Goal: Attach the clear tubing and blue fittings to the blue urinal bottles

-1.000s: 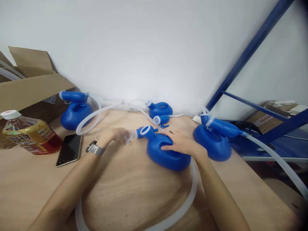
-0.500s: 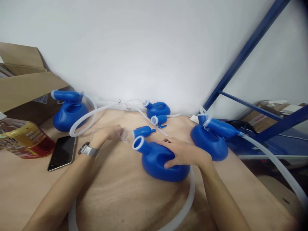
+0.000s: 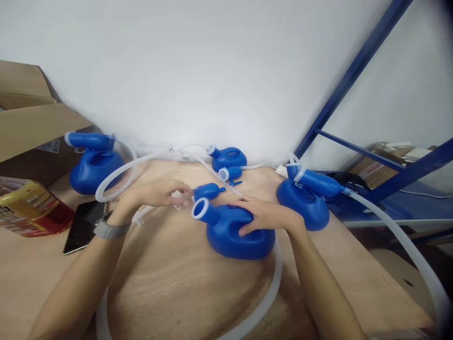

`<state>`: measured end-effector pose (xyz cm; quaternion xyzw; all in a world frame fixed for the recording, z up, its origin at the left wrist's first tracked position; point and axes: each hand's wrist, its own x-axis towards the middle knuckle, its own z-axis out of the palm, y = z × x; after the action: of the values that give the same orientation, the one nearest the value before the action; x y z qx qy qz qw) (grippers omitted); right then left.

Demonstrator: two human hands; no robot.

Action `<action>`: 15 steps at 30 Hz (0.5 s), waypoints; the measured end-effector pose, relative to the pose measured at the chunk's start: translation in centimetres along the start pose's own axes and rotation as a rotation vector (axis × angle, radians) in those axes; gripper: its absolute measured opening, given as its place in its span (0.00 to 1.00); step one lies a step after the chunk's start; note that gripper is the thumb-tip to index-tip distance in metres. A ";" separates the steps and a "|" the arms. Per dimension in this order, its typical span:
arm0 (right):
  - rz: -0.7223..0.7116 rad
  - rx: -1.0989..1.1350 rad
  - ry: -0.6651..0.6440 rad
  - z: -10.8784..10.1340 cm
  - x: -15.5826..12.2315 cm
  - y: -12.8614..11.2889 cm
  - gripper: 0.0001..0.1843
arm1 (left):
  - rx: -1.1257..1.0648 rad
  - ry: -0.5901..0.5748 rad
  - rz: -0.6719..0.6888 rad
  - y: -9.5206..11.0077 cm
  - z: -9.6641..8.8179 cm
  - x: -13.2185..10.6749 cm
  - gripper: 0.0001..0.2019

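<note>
My right hand [image 3: 267,215] is wrapped over the handle of a blue plastic urinal bottle [image 3: 237,245] with a white-rimmed open mouth tilted toward the left. Just left of that mouth, my left hand [image 3: 159,192] has a small translucent cap [image 3: 176,194] between thumb and fingers. Behind the bottle lies a small blue funnel-like piece [image 3: 208,191] on the table. A pale hose [image 3: 265,304] curves along the table in front of the bottle. Near my left wrist a clear plastic connector [image 3: 138,218] rests on the wood.
More blue bottles stand around: one left [image 3: 95,172], one at the back [image 3: 230,159], one right [image 3: 304,203] with a hose. A phone [image 3: 79,231], a bottle of reddish-yellow drink [image 3: 35,208] and a cardboard box [image 3: 38,127] occupy the left. A blue metal frame [image 3: 354,66] rises right.
My left hand has moved right with the cap, closer to the bottle's mouth, uncovering the clear connector. My right hand keeps its hold on the bottle. The view has shifted slightly.
</note>
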<state>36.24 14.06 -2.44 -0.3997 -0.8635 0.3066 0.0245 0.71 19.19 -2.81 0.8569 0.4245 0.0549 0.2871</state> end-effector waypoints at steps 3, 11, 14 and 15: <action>0.020 -0.005 -0.004 0.0 0.1 0.0 0.51 | -0.110 -0.036 0.135 3.7 0.0 -1.3 0.19; 0.045 0.029 -0.001 -0.3 -0.4 0.8 0.51 | -0.054 0.027 0.031 1.9 1.2 0.7 0.25; 0.044 0.083 0.020 -0.6 -0.9 1.2 0.50 | 0.046 0.103 -0.050 -1.2 2.4 2.4 0.34; 0.053 0.091 0.026 -0.7 -1.0 1.3 0.50 | 0.091 0.121 -0.076 -2.0 2.9 3.0 0.37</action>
<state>38.04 14.37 -2.34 -0.4248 -0.8374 0.3410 0.0457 2.21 21.12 -6.73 0.8474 0.4754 0.0762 0.2238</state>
